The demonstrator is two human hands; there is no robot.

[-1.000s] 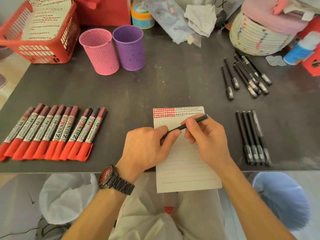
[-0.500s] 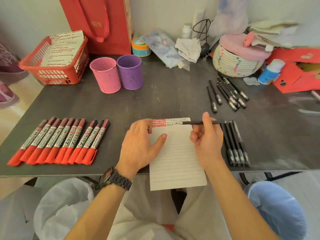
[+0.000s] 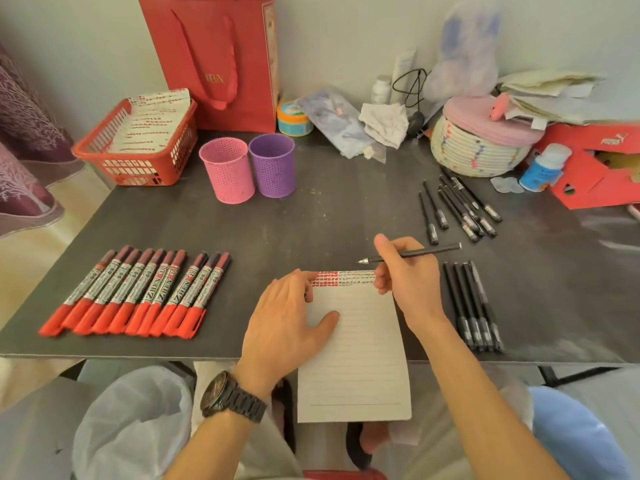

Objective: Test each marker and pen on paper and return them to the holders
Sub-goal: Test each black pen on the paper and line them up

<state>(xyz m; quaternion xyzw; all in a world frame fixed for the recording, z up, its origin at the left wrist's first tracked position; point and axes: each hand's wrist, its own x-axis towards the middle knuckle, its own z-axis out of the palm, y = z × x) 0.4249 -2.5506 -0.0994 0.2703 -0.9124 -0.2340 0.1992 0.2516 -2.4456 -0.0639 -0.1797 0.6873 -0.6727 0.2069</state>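
My right hand [image 3: 407, 275] grips a thin black pen [image 3: 436, 251] with its tip bare, pointing left just above the top edge of a lined sheet of paper [image 3: 360, 362]. My left hand [image 3: 287, 320] rests flat on the sheet's left side, fingers near the red and black test marks [image 3: 341, 278] along the top. Several red markers [image 3: 138, 292] lie in a row at the left. Several black pens [image 3: 474, 306] lie by my right wrist, and another group of black pens [image 3: 457, 209] lies farther back. A pink holder [image 3: 227, 169] and a purple holder [image 3: 273, 164] stand upright at the back.
A red basket [image 3: 138, 161] with marked sheets sits at the back left beside a red paper bag [image 3: 221, 60]. A woven basket [image 3: 474, 147], a blue-capped bottle [image 3: 543, 168], a red box [image 3: 595, 168] and clutter line the back right. The paper overhangs the dark table's [image 3: 329, 216] front edge.
My left hand let go of the pen and came to rest flat on the paper. My right hand turned the pen and lifted it above the sheet's top edge. The view tilted up.
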